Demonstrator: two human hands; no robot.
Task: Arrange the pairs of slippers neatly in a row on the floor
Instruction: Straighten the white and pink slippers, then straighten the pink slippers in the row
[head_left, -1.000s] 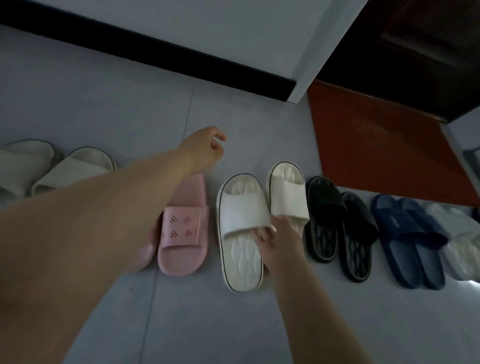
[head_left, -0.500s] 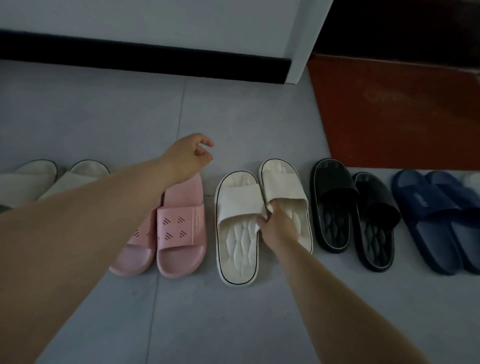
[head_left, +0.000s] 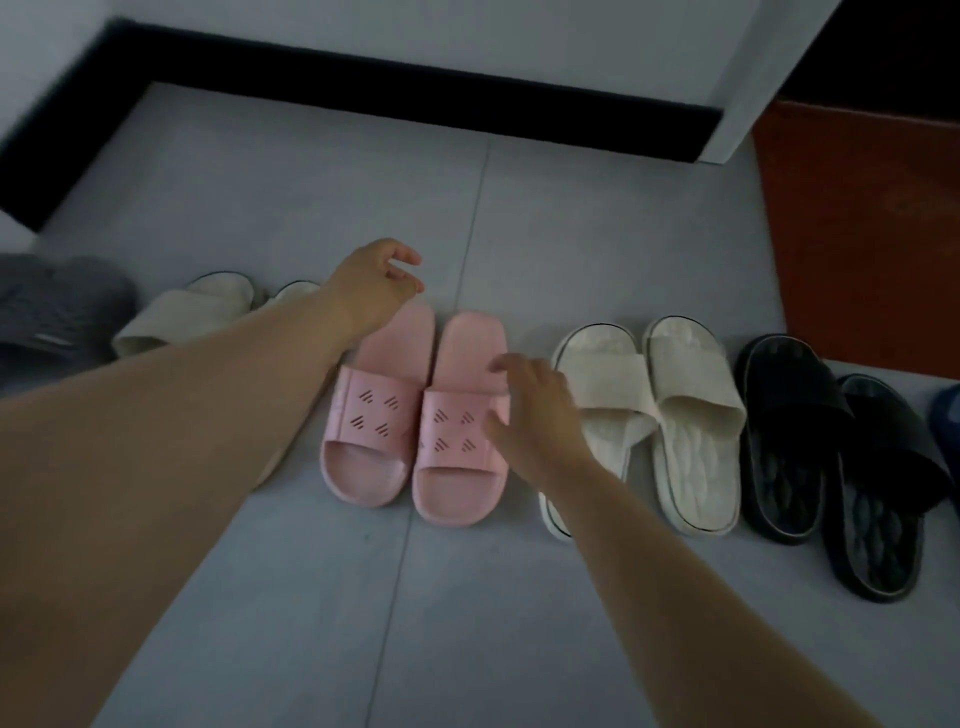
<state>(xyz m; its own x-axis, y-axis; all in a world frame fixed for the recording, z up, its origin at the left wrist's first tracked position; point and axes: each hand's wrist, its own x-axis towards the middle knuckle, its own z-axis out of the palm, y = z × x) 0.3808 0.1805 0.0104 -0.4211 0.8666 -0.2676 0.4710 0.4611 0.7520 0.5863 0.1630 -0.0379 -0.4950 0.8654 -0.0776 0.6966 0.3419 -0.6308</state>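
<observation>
the pink pair (head_left: 382, 415) lies side by side on the grey floor (head_left: 311, 597), in a row between a beige pair (head_left: 176, 312) on its left and a cream pair (head_left: 691, 410) and a black pair (head_left: 789, 395) on its right. the right hand (head_left: 537, 415), fingers spread and relaxed, rests against the outer edge of the right pink slipper (head_left: 457, 431) at its strap. the left hand (head_left: 371, 283) hovers apart from it over the far end of the pink pair, fingers loosely curled and holding nothing.
</observation>
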